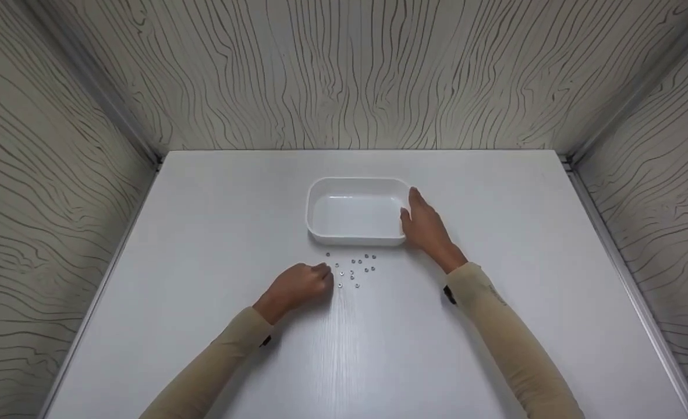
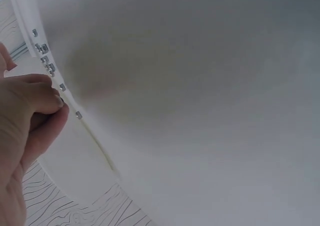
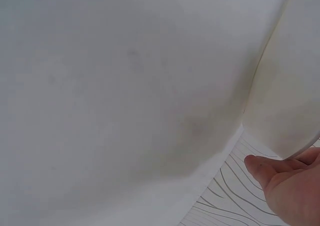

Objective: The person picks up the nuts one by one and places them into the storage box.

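Partly hidden, the left hand [image 1: 297,286] curls its fingertips at the small nuts [image 1: 353,270]; whether it pinches 1 is unclear. Right hand [image 1: 424,227], fingers straight, rests against the white tray [image 1: 321,233]'s right wall.

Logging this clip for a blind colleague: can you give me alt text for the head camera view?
A person's left hand rests with curled fingers at a scatter of small metal nuts on a white table, while the right hand lies flat against the right side of an empty white tray just beyond them.
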`<state>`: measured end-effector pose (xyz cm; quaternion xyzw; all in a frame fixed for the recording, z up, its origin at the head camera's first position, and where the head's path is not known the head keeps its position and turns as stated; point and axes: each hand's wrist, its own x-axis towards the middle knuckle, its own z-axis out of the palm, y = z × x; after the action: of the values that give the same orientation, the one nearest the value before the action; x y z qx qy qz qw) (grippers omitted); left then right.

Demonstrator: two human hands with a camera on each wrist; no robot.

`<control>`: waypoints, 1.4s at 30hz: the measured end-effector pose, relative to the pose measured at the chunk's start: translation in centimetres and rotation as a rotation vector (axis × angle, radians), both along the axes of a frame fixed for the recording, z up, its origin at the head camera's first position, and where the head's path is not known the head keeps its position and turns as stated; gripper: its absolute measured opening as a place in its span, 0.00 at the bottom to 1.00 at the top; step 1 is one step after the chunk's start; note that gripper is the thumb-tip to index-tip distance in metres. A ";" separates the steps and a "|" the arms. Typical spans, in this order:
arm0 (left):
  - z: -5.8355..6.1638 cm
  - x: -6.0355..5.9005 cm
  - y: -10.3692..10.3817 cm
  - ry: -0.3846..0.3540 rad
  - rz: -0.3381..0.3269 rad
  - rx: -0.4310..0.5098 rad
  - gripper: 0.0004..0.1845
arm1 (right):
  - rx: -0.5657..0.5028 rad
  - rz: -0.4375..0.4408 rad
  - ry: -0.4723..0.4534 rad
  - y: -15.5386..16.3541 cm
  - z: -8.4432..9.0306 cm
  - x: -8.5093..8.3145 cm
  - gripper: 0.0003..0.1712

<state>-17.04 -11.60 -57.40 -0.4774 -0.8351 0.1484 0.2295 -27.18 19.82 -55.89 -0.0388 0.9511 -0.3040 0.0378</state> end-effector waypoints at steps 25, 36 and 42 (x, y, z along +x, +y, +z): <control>2.4 -0.6 1.7 -0.195 -0.032 0.308 0.14 | 0.014 0.020 0.048 0.2 0.1 0.3 0.35; 3.5 -1.3 2.4 -0.272 0.010 0.476 0.16 | 0.029 0.016 0.063 0.4 0.1 0.3 0.35; 3.5 -1.7 2.6 -0.312 0.005 0.616 0.13 | 0.020 0.031 0.066 0.3 0.1 0.4 0.35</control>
<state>-18.74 -8.97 -53.87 -0.4004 -0.8670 -0.1847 0.2322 -26.81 20.09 -55.80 -0.0633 0.9542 -0.2922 0.0118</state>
